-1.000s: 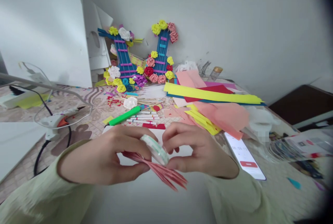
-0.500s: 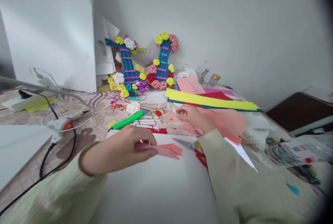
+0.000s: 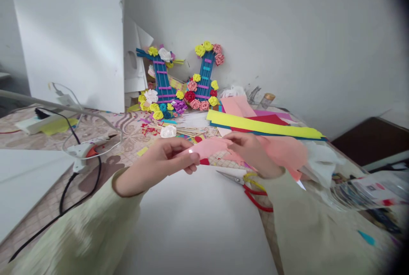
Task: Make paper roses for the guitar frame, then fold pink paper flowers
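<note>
A pink strip of crepe paper (image 3: 211, 147) stretches between my two hands above the white board (image 3: 198, 219). My left hand (image 3: 166, 160) is closed on its left end, thumb on top. At the other end my right hand (image 3: 251, 149) pinches the paper; part of the fingertips is hidden. Below the right hand lie scissors (image 3: 238, 180) with red handles, and a second, yellow-handled tool shows beside them. Larger pink crepe paper (image 3: 284, 151) lies to the right of my right hand.
Two blue guitar shapes (image 3: 164, 81) with paper flowers lean at the wall. Yellow paper (image 3: 265, 126) lies across the back. A glue gun (image 3: 84, 149) with cords sits left, and a clear plastic bag (image 3: 364, 190) lies right. A white paper flower (image 3: 168, 131) rests among sticks.
My left hand has moved up and away from me, and the gathered pink paper is now spread out flatter. My right hand has come to the paper's right end and holds it.
</note>
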Demonstrator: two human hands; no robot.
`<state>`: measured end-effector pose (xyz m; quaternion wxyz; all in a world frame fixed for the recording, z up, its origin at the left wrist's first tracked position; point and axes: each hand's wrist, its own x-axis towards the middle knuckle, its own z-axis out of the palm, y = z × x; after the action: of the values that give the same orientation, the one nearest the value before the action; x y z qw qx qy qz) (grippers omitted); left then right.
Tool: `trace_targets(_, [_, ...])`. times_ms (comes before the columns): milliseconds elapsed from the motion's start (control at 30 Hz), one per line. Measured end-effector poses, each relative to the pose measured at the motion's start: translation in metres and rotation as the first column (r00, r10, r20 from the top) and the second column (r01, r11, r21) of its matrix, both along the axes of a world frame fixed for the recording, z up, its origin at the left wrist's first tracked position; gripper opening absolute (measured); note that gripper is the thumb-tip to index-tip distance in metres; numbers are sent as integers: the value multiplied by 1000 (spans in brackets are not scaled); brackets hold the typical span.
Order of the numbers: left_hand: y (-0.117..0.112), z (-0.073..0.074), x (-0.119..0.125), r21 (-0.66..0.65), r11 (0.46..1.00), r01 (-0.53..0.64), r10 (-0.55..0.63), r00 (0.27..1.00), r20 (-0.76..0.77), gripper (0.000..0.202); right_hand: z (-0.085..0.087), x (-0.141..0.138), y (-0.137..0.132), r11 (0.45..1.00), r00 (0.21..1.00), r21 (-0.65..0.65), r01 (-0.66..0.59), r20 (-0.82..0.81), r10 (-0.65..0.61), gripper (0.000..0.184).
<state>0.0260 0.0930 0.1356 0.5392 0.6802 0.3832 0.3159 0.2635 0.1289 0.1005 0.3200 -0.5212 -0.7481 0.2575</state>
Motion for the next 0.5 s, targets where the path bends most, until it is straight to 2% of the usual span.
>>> trace_targets(100, [-2,-3,2,-32,999,-31,33,997,72,21,12,-21,-41,999,980,33,-31,-197,37,14])
trace_targets(200, [-4,-10,6,-31,994,-101,105,985,138,21,16,-38,-66,991,942,84,-101,-314,123,13])
trace_targets(300, [-7,-15,11,-32,988,-148,152,970,191,18,15,-50,-72,991,914,106,-78,-390,114,17])
trace_targets(500, [-11,-17,16,-43,994,-96,104,963,247,20,13,-62,-70,997,889,70,-33,-454,61,8])
